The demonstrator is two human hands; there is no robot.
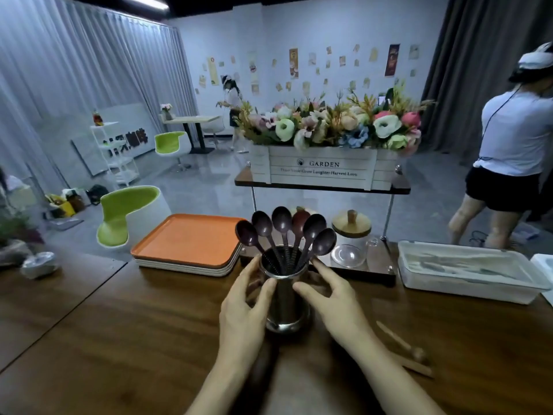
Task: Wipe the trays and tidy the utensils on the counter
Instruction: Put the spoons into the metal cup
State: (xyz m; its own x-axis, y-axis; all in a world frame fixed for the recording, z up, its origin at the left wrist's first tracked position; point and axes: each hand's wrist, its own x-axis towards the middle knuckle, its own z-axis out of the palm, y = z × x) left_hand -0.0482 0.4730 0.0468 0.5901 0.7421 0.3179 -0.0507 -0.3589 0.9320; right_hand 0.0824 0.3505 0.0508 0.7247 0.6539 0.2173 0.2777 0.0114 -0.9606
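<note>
Tidying the utensils seems the step in hand: left hand (244, 307) and right hand (332, 301) reach forward, each grip curled lightly round the metal cup (284, 298) of spoons (282, 223) standing on the bench (149, 324) near the stacked trays (185, 244), which next probably needs moving upright to its place.

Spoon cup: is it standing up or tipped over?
Standing up. The metal cup sits flat on the counter, spoons pointing upward.
</note>
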